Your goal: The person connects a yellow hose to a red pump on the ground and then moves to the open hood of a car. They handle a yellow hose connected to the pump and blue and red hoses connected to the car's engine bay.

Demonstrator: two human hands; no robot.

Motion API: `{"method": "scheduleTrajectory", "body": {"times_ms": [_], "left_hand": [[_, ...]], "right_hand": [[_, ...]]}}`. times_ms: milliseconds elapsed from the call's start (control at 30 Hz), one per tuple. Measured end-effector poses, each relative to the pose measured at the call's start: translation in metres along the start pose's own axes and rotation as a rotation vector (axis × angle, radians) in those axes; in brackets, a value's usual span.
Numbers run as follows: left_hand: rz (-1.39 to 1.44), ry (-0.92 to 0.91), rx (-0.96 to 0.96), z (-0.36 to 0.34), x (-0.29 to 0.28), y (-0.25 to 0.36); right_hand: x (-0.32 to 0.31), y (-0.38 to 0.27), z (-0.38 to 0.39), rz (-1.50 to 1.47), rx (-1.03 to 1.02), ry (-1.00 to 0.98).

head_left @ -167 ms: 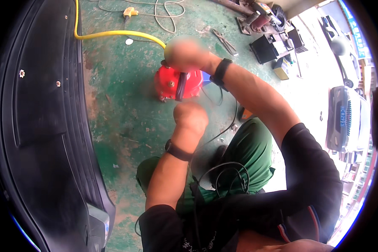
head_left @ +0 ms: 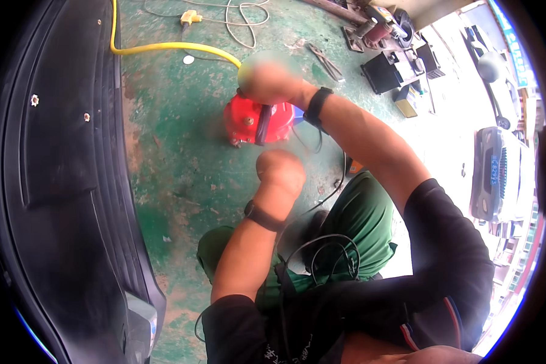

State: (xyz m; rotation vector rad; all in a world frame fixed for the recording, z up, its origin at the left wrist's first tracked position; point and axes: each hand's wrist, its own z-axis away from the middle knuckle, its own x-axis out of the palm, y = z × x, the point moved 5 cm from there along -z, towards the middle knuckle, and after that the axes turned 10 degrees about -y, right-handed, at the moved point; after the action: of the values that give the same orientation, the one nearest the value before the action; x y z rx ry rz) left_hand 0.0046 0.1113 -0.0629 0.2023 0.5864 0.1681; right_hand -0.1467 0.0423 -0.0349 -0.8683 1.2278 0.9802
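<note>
A red machine (head_left: 276, 124) with a dark strap or handle and a blue part at its right side sits on the green floor in front of me. My right hand (head_left: 267, 79) is at its top, where the yellow hose (head_left: 164, 46) ends; blurring hides its fingers and whatever it holds. Just below the machine, nearer my body, is my left hand (head_left: 280, 170), also blurred, so I cannot tell its finger position or if it touches anything. A dark cable runs down from the machine's right side toward my green-clad knees.
A large black car bumper (head_left: 60, 182) lies along the left. Behind are a yellow plug connector (head_left: 191, 18) with grey cord and a pair of long metal pliers (head_left: 325, 60). Black batteries (head_left: 381, 73) and assorted tools stand at the back right. Parked cars (head_left: 491, 173) are outside.
My left hand has shifted slightly to the right. My right hand stays at the top of the red machine with little visible movement.
</note>
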Motion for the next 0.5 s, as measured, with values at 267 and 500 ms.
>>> {"method": "scheduleTrajectory", "body": {"times_ms": [267,500], "left_hand": [[-0.031,0.052,0.040,0.002,0.006,0.005],[0.000,-0.009,0.032,0.001,0.005,0.004]], "right_hand": [[0.012,0.000,-0.006,-0.013,-0.056,0.124],[0.037,0.004,-0.013,-0.024,-0.021,0.170]]}}
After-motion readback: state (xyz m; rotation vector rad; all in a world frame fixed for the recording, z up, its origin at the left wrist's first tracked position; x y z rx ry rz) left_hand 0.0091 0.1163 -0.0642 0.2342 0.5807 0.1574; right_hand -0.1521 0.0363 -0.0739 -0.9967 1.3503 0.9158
